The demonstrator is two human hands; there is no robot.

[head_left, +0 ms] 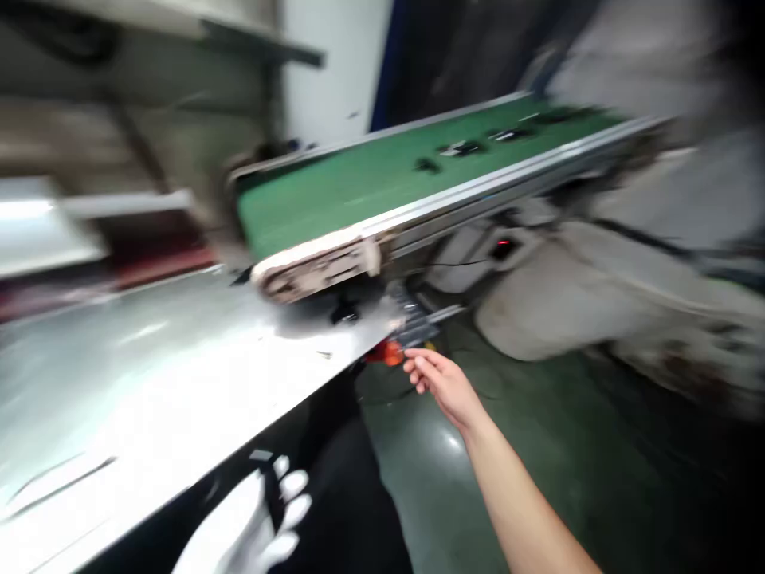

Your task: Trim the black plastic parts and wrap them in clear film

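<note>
My left hand (254, 518), in a white glove, is low in the view below the metal table's edge. Its fingers are curled around a dark part (274, 496) with a small pale end. My bare right hand (439, 383) reaches forward beside an orange-red object (390, 352) at the table's corner, its thumb and forefinger close together. Whether something small is between those fingertips is too blurred to tell. A grey device (418, 325) with a metal rod stands just beyond the right fingertips.
A green conveyor belt (335, 187) carries several dark parts (463, 148) above the shiny metal table (179, 359). Under the conveyor's end lies a small black part (345, 312). White sacks or covers (538, 307) are at the right, above a green floor (454, 470).
</note>
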